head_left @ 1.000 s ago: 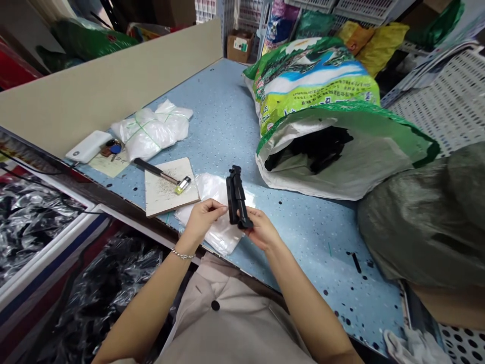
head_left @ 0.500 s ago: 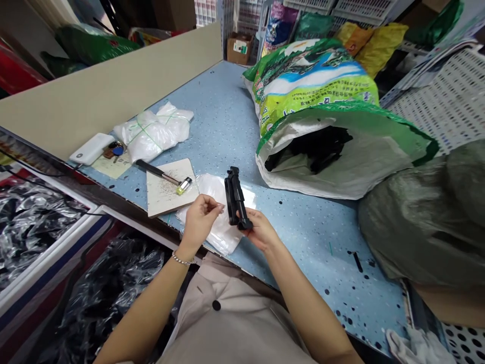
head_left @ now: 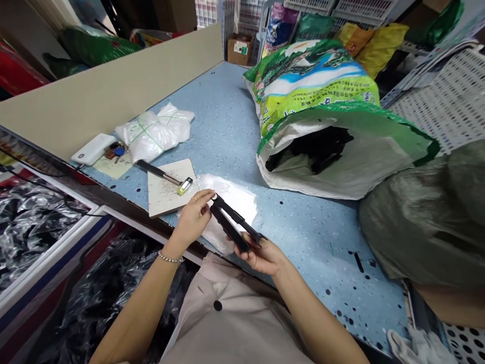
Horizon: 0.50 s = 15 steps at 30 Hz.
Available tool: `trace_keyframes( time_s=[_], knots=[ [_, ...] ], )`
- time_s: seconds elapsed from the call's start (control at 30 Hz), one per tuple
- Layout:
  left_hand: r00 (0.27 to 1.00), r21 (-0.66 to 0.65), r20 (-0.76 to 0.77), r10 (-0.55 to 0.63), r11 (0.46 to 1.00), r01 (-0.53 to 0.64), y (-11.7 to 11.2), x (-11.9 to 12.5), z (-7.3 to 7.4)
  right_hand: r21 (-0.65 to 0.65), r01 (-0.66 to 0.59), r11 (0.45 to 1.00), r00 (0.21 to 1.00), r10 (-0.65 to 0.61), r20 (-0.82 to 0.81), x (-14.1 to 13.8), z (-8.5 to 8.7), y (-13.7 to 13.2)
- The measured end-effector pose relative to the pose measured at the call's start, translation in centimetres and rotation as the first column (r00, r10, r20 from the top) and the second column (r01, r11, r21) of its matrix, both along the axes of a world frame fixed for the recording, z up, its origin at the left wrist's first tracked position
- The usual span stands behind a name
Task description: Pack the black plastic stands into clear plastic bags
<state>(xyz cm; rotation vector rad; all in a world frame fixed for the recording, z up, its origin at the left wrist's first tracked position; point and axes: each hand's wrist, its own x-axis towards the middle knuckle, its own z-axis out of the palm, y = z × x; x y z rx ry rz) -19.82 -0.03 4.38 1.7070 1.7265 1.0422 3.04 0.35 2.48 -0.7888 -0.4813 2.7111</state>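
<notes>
Holding the black stand (head_left: 228,227) by its lower end, our right hand (head_left: 263,257) now tips it leftward above the plastic (head_left: 244,197); a moment ago it stood nearer upright, its two bars closer together. Our left hand (head_left: 194,218), apart from it then, has its fingertips at the upper end; we cannot tell whether they pinch it. Hammer (head_left: 166,176) and board (head_left: 162,197) lie unchanged on our left.
</notes>
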Motion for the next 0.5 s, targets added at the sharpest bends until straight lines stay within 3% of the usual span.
trace_keyframes(
  time_s=[0.1,0.2,0.27,0.33,0.4,0.5],
  knots=[
    [0.998,0.064,-0.035,-0.044,0.997,0.046,-1.8,1.0,0.6,-0.038,0.056,0.998,0.998,-0.055,0.022,-1.1,-1.3,0.2],
    [0.958,0.071,-0.034,-0.285,0.955,0.287,-4.2,3.3,1.3,0.221,0.168,0.961,0.953,-0.216,0.213,-2.3,-1.4,0.5],
    [0.919,0.024,-0.003,-0.395,0.918,0.395,-5.2,4.8,1.6,0.508,0.175,0.843,0.851,-0.389,0.353,-2.7,-0.6,0.2],
    [0.915,0.000,0.014,-0.403,0.915,0.403,-5.7,5.5,2.0,0.739,0.067,0.670,0.747,-0.525,0.408,-2.9,0.5,-0.7],
    [0.927,-0.015,0.007,-0.375,0.927,0.375,-6.2,4.8,2.9,0.830,-0.056,0.555,0.773,-0.502,0.388,-2.7,1.4,-1.8],
    [0.945,-0.166,-0.044,-0.325,0.935,0.314,-8.4,0.4,4.0,0.824,-0.124,0.552,0.931,-0.222,0.289,-2.0,1.8,-2.0]
  ],
)
